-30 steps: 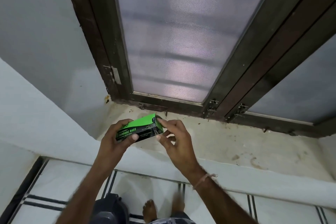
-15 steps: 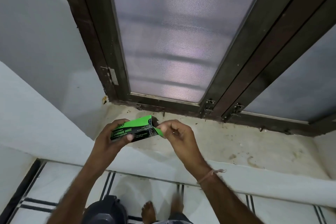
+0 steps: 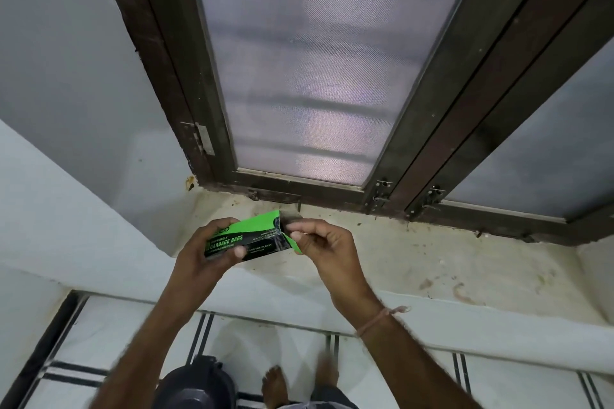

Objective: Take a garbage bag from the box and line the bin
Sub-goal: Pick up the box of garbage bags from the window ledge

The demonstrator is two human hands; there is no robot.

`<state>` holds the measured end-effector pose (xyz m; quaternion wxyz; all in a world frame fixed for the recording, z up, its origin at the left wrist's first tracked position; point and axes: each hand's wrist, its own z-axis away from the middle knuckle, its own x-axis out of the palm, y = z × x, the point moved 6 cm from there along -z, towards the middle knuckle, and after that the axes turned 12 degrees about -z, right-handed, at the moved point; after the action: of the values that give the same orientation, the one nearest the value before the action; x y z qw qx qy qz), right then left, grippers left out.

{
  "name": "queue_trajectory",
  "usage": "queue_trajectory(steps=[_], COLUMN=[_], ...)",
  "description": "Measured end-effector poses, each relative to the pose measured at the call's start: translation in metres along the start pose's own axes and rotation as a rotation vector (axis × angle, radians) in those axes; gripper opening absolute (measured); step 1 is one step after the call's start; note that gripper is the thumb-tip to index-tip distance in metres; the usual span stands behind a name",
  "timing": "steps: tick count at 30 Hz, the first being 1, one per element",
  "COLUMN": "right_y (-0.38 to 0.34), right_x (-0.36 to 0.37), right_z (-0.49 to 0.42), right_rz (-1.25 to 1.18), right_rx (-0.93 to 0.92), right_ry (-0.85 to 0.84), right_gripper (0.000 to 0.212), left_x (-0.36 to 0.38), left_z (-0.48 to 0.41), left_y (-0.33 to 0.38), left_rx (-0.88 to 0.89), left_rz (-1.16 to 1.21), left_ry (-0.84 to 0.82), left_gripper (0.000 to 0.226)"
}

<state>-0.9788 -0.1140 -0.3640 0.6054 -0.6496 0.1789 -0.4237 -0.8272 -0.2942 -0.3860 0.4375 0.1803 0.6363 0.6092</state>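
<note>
Above the stained window sill point(image 3: 432, 259), mid-frame, the left hand point(image 3: 202, 252) gripped the box point(image 3: 247, 239), long axis running left to right; the right hand point(image 3: 324, 242) pinched the end flap point(image 3: 293, 244) at its right end. The bin point(image 3: 196, 385) stood bottom centre.
</note>
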Motion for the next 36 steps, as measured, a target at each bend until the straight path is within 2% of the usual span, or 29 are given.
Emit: queue_trajectory(steps=[5,9,12,17,22,25,29,36], right_y=[0.001,0.004,0.011,0.015,0.017,0.015,0.016,0.027], right_x=[0.002,0.001,-0.005,-0.008,-0.017,-0.022,-0.043,-0.096], right_z=[-0.002,-0.006,-0.007,-0.007,-0.02,-0.024,-0.03,-0.029], right_rz=[0.034,0.093,0.113,-0.127,-0.285,-0.356,-0.314,-0.202], right_rx=[-0.003,0.017,0.071,0.165,0.245,0.283,0.309,0.3], right_ry=[-0.061,-0.084,-0.114,-0.228,-0.197,-0.186,-0.088,0.065], right_gripper=[0.045,0.052,0.051,0.051,0.062,0.059,0.039,0.032], left_x=[0.002,0.002,-0.002,0.002,0.018,0.019,0.007,0.011], left_z=[0.0,0.0,-0.005,-0.025,-0.042,-0.044,-0.049,-0.059], left_y=[0.0,0.009,0.029,0.072,0.109,0.118,0.106,0.018], left_rx=[0.01,0.039,0.154,0.361,0.401,0.427,0.387,0.179], left_rz=[-0.015,-0.079,-0.251,-0.664,-0.871,-0.885,-0.78,-0.662], left_ry=[-0.007,0.015,0.038,0.003,-0.02,-0.024,-0.014,-0.011], left_gripper=[0.065,0.06,0.047,0.06,0.054,0.053,0.055,0.06])
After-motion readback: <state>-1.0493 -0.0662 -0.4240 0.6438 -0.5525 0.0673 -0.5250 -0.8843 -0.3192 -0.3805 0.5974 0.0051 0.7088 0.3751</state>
